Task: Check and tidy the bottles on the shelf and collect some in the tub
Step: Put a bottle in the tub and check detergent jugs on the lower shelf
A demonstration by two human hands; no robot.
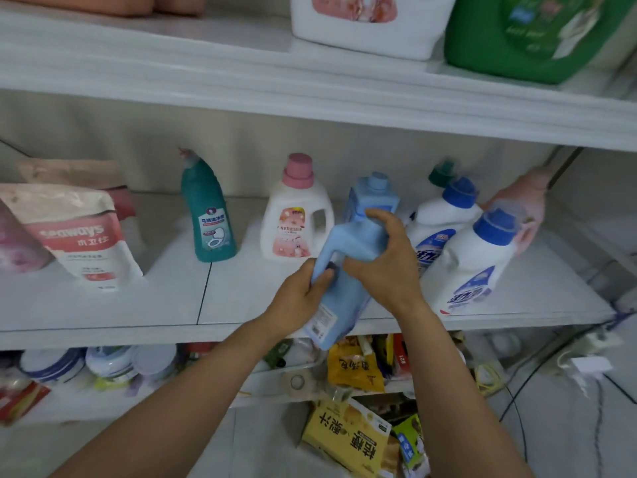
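Pouches point(79, 236) run off the left edge. Bare shelf point(241, 298) lies open in front of the teal bottle point(208, 222). The left hand point(300, 298) grips the tilted blue bottle point(348, 243) low, its base overhanging the shelf's front lip. The right hand point(386, 260) wraps and hides its upper end. White bottles point(472, 263) lean, blurred.

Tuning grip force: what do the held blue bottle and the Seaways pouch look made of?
Blue bottle: opaque moulded plastic with a satin sheen. It looks rigid, as it shows no dents where the left hand and right hand grip it. Seaways pouch: flexible printed film, probably a plastic laminate, since it is creased and leaning.
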